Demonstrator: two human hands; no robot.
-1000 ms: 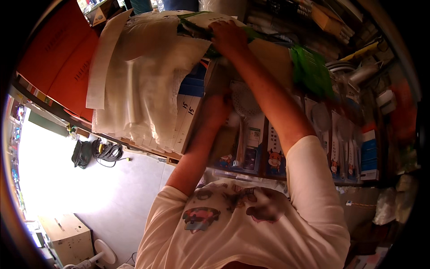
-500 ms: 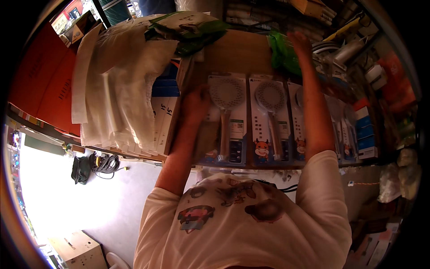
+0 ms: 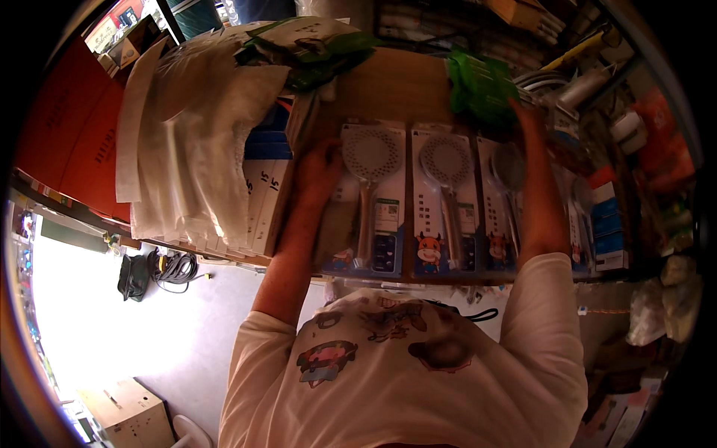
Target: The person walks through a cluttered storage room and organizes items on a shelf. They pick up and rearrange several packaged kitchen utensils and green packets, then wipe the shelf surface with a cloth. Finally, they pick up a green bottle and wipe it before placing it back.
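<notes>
Several hand showers in clear blister packs stand in a row before me. The leftmost hand shower pack and the second hand shower pack have round perforated heads and cartoon cards. Beside the leftmost pack's left edge is my left hand. Its fingers are curled; the dark hides what, if anything, they hold. My right hand is at the right side of a crumpled green plastic bag, its fingers blurred and dim. My right forearm covers part of the packs farther right.
White plastic sheeting covers boxes at left, near an orange-red box. Another green-and-white bag lies at the back. Blue-and-white small boxes stand at right. A coiled black cable lies on the floor.
My right hand has come down from the top of the green bag toward me, to its right side. More of the bag shows. My left hand stays beside the leftmost pack; the view has shifted slightly.
</notes>
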